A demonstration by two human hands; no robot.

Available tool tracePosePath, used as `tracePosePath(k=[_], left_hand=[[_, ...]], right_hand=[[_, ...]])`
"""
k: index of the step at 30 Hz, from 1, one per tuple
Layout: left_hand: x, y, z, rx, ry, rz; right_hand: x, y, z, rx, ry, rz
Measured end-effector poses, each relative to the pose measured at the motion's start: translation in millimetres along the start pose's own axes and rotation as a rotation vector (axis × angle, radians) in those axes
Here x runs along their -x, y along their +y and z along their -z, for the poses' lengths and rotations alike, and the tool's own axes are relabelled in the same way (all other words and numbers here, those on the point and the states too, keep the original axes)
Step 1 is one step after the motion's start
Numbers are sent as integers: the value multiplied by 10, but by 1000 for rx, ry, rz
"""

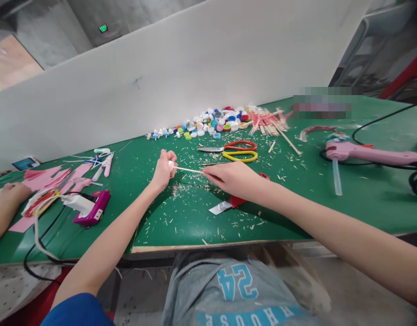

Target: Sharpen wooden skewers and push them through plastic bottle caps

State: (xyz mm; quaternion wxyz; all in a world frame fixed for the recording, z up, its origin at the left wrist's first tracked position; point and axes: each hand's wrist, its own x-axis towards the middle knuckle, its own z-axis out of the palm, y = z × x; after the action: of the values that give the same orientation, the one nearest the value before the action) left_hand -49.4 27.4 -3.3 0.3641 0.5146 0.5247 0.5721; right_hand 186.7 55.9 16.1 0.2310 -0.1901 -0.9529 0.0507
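My left hand [164,170] is closed around a white bottle cap [171,165]. A thin wooden stick [189,170] runs from that cap to my right hand [230,176], whose fingers pinch its other end. Whether the stick's tip goes into the cap or only touches it, I cannot tell. Below my right hand lies a utility knife [222,208] with a red handle, partly hidden under the wrist. Just behind the hand rest scissors [240,151] with one orange and one yellow loop. Wood shavings are scattered around both hands on the green table [181,226].
Many coloured bottle caps [215,122] are piled along the white partition [181,68], beside wrapped chopsticks [267,121]. A pink glue gun [371,153] with cables lies right. On the left are a purple power strip [93,208], pink paper [48,177] and another person's hand [14,194].
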Motion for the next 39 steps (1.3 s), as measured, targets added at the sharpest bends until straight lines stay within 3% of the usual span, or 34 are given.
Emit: tracePosePath(k=[25, 39], left_hand=[[47, 56, -18, -93, 83, -50], [-82, 29, 59, -12, 8, -55]], right_hand=[[-60, -158, -77, 40, -33, 5], [-97, -168, -87, 68, -39, -90]])
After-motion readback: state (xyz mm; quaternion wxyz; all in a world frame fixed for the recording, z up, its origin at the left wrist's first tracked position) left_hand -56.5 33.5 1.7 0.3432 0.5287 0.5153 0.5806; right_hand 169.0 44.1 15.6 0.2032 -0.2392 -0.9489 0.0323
